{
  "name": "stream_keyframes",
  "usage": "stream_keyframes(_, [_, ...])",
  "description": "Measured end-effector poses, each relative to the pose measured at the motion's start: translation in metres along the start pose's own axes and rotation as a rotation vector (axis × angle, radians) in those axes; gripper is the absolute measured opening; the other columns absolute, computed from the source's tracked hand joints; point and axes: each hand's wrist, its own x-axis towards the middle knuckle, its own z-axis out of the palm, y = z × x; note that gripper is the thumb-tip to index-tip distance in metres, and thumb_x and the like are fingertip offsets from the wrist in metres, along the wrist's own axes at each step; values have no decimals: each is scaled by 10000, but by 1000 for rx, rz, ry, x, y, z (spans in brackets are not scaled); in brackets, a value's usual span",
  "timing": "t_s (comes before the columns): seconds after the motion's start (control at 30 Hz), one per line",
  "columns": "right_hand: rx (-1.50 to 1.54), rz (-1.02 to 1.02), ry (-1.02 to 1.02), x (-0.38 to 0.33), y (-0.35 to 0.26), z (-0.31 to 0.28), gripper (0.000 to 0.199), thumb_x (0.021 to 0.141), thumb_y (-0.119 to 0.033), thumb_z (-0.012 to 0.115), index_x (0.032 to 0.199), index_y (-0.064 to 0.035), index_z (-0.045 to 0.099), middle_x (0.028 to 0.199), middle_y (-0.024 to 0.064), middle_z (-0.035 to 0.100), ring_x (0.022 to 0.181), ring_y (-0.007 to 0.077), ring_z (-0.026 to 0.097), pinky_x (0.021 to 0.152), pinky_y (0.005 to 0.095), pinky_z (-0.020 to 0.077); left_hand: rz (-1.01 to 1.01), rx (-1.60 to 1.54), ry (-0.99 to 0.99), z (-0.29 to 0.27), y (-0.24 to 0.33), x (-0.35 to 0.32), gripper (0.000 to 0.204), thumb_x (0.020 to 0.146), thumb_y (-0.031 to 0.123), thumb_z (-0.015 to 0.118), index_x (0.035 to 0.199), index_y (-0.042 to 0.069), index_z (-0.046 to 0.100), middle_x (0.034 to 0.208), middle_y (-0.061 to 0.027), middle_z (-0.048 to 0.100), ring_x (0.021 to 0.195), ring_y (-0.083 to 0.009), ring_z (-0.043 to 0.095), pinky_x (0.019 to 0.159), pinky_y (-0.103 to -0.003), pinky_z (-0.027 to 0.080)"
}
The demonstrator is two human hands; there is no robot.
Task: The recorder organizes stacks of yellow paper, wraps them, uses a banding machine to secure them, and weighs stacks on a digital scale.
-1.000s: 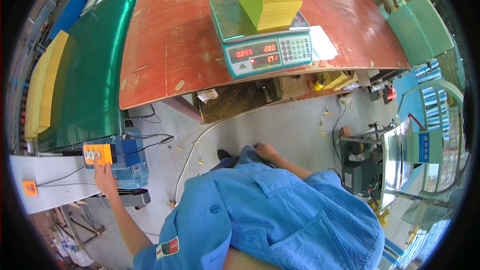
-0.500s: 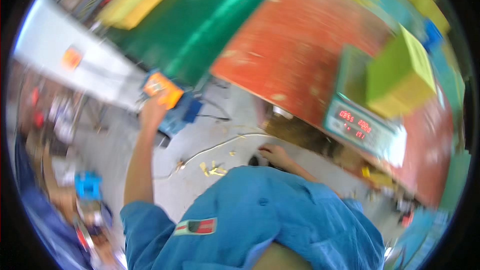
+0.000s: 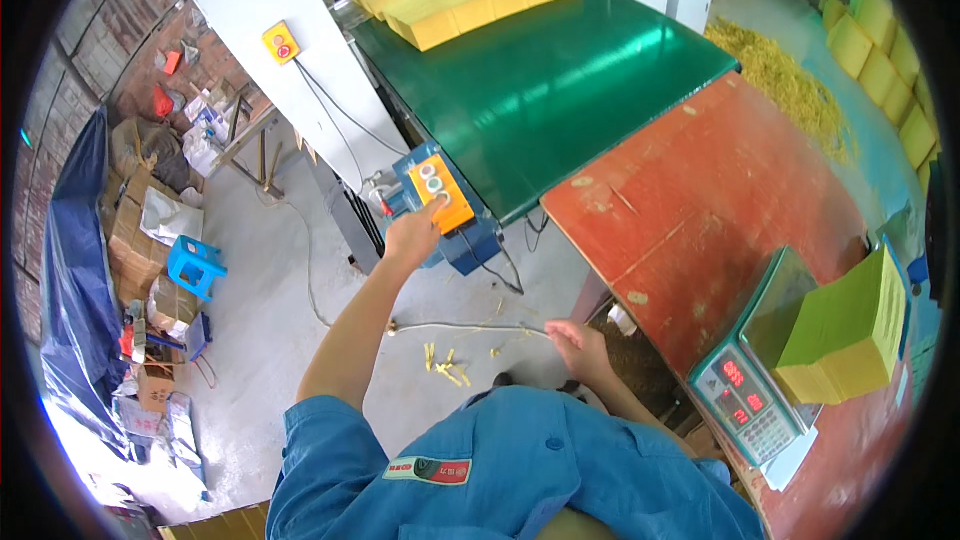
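Left hand (image 3: 413,238) loose, we're seemingly finger-pressing the orange rectangular button box (image 3: 449,202), next needing steadiness; right hand (image 3: 581,348) hanging open.

The conveyor belt (image 3: 560,70) is smooth, glossy sheeting, and the stacked yellow paper (image 3: 485,8) on it looks matt. At the belt's near end, the push-button control box (image 3: 451,190) has a satin casing, probably plastic, though seen small; the red tabletop (image 3: 690,200) beside the belt is scuffed, faintly shiny wood.
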Motion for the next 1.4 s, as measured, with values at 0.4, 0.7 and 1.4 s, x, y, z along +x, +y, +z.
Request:
stream_keyframes(0.4, [-536, -694, 214, 181, -118, 94, 456, 779, -48, 621, 1233, -51, 574, 1311, 172, 530, 1212, 372, 500, 977, 463, 420, 313, -171, 89, 11, -25, 10, 455, 819, 206, 643, 1258, 183, 528, 882, -132, 700, 776, -349, 685, 652, -472, 535])
stream_keyframes(0.7, [-772, -641, 271, 210, -116, 115, 442, 775, -60, 619, 1216, -57, 579, 1326, 139, 528, 1263, 378, 470, 1006, 488, 398, 330, -176, 75, 11, -34, 14, 419, 825, 207, 639, 1222, 148, 521, 874, -111, 707, 746, -323, 689, 610, -465, 537])
stream_keyframes(1.4, [-726, -562, 335, 209, -105, 122, 383, 740, -104, 665, 1113, -45, 598, 1265, 91, 550, 1276, 285, 458, 988, 409, 393, 383, -151, 69, 11, -28, 25, 506, 833, 232, 696, 1283, 67, 536, 822, -195, 675, 736, -390, 650, 648, -484, 488])
